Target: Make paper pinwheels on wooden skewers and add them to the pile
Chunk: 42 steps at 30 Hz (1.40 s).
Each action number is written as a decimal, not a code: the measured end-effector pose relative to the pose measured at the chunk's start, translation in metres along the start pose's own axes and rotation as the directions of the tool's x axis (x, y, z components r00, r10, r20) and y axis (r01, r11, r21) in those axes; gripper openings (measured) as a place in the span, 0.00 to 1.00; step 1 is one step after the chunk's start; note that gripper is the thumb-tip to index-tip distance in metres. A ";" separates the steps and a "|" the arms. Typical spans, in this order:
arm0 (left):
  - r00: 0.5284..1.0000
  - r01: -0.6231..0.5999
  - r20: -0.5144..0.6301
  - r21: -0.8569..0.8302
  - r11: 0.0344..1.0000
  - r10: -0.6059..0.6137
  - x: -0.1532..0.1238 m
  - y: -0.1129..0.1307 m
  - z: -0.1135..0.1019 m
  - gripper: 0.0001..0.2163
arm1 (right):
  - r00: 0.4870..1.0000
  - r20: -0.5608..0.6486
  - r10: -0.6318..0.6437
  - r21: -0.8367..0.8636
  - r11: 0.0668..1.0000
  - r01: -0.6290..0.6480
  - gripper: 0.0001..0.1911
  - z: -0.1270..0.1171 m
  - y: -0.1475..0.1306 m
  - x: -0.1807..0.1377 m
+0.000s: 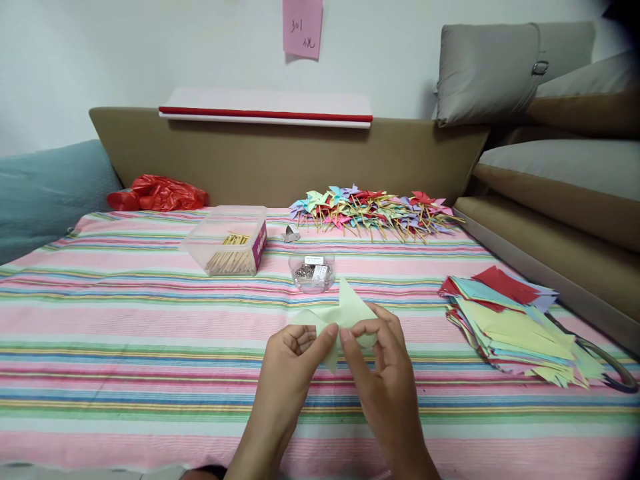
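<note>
A pale green paper pinwheel [356, 308], its points partly folded in, is held up between both hands over the striped cloth. My left hand [296, 353] pinches it near the centre, thumb on top and the other fingers curled behind. From the other side my right hand [383, 353] presses the middle with its thumb and bent index finger. Both thumb tips nearly meet there, and whatever lies under them is hidden. Just beyond the hands stands a clear plastic cup [313, 273] of small metal pieces with white labels.
A clear tub of wooden sticks [225, 250] stands at the back left, a small metal piece [291, 233] beside it. Finished pinwheels [373, 210] lie heaped behind. Cut paper sheets [515, 327] are stacked right, over scissors [607, 360]. A red plastic bag [160, 193] sits far left.
</note>
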State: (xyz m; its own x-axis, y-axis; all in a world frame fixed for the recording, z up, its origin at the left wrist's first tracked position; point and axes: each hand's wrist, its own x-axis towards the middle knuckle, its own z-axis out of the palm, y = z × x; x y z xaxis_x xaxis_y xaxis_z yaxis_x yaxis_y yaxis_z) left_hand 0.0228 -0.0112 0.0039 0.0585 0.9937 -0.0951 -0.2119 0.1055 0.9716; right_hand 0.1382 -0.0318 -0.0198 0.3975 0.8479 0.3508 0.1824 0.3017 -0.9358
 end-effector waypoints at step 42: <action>0.986 0.036 0.168 -0.125 0.991 -0.014 -0.001 0.005 -0.003 0.11 | 0.878 0.204 0.433 0.578 0.671 -0.465 0.18 -0.003 -0.004 0.008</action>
State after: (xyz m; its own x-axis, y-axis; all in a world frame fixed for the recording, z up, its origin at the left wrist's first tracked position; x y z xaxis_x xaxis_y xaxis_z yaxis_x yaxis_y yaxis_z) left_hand 0.0183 -0.0121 0.0080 0.2242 0.9719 -0.0713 -0.3303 0.1447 0.9327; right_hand 0.1430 -0.0274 -0.0128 0.2446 0.9640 -0.1043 -0.5821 0.0600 -0.8109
